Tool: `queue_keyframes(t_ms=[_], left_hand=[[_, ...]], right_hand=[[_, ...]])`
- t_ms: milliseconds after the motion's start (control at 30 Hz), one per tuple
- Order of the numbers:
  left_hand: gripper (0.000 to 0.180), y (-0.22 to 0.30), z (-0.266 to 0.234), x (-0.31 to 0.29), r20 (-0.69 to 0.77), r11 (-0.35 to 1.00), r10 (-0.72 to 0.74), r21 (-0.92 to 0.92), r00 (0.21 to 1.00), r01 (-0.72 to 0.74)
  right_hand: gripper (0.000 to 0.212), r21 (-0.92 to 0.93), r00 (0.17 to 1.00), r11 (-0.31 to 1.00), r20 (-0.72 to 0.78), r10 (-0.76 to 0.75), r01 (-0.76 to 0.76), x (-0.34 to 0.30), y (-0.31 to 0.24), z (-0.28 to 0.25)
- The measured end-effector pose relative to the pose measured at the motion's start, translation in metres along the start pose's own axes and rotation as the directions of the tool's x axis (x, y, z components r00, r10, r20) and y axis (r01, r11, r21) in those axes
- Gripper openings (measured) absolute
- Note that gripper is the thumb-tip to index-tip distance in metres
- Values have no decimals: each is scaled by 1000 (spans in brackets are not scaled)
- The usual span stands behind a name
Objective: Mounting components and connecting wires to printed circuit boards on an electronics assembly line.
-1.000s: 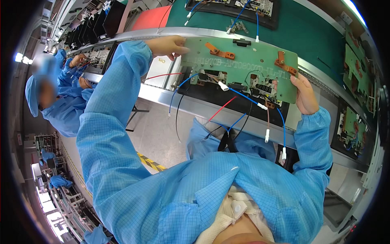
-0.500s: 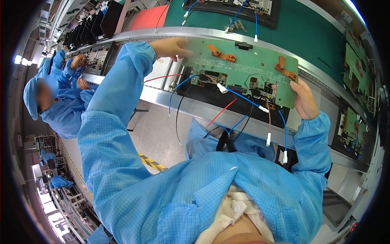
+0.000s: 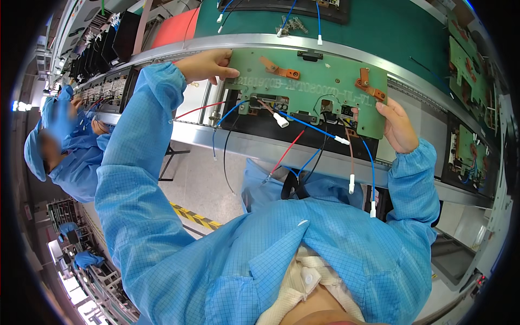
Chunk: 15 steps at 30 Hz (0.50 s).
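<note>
A green fixture plate (image 3: pixel 319 81) with brown swivel clips (image 3: pixel 279 69) lies between my hands, over a black tray (image 3: pixel 260 130). My left hand (image 3: pixel 208 66) grips its upper left corner, thumb along the face. At the right end, my right hand (image 3: pixel 398 124) is closed on the edge, a fingertip showing through a cut-out. Circuit parts show in the plate's openings. Blue, red, black and brown wires hang toward me; several end in white connectors (image 3: pixel 281 120). Much of what lies beneath the plate is hidden.
Metal conveyor rails (image 3: pixel 206 138) run along both sides of the tray. Beyond lies a green mat (image 3: pixel 374 46) with small metal pieces (image 3: pixel 293 25) and another black tray (image 3: pixel 309 11). More green plates (image 3: pixel 471 76) stand at right. Co-workers (image 3: pixel 70 157) sit at left.
The view has shifted slightly, so the plate and both hands appear a little further left. Both hands keep their hold on the plate.
</note>
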<state>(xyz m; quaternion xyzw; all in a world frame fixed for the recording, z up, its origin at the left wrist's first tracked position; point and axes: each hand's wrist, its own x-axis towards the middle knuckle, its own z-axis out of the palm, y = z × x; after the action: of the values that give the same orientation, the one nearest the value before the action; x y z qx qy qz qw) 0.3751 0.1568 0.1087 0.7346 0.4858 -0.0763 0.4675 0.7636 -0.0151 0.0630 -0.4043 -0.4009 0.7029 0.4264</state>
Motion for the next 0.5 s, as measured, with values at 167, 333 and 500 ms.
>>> queue_keyframes(t_ms=[167,333,500], left_hand=[[37,-4,-3,5,18,999,21,35,1000,-22],[34,-4,0,4,15,999,22,28,1000,-22],[31,-3,5,5,-13,1000,0,20,1000,0]], right_hand=[[41,-19,1000,1000,24,-10,10,-3,-2,0],[41,-51,998,997,-27,-54,52,-7,-2,7],[41,-107,997,992,-36,-72,68,-9,-3,5]])
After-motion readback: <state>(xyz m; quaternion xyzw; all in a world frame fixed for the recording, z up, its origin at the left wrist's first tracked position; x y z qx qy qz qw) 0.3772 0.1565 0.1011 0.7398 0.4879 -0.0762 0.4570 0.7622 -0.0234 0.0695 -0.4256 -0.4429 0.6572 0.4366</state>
